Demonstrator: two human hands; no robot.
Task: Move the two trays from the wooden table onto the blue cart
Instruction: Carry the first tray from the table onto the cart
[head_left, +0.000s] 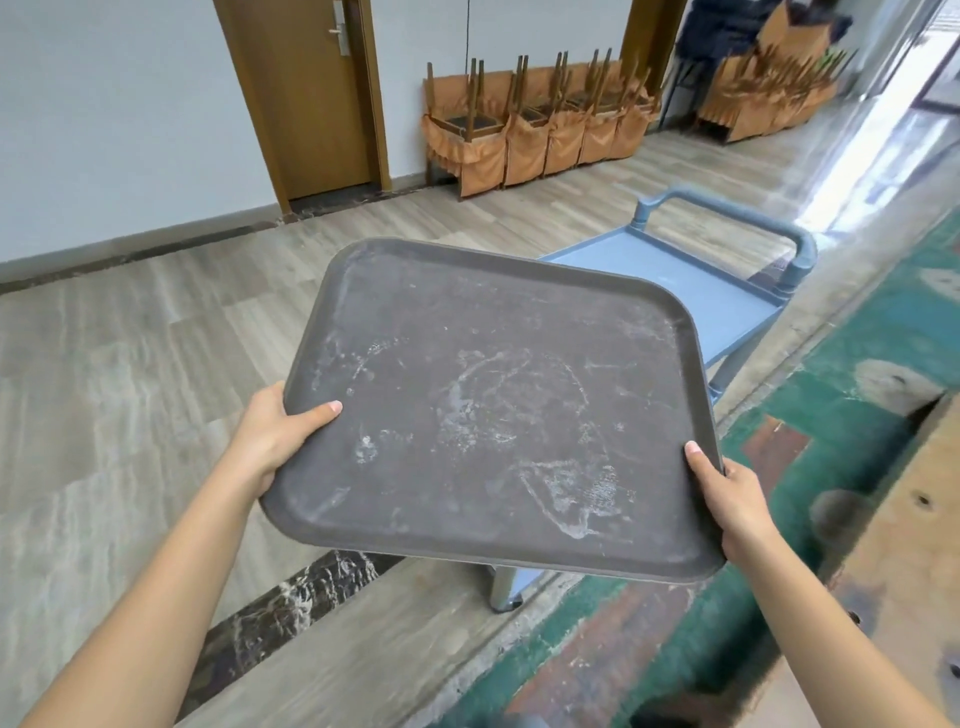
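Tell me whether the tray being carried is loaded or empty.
Empty: the tray shows only bare scuffed surface, held at its edges by the left hand and right hand.

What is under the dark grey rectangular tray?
Under the dark grey rectangular tray, held by both hands, lies the blue plastic cart; its far shelf end shows, the near part is covered. A metal leg shows below.

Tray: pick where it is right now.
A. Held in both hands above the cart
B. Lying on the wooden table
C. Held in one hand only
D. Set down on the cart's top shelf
A: the left hand and right hand grip opposite edges of the tray, held in the air over the cart.
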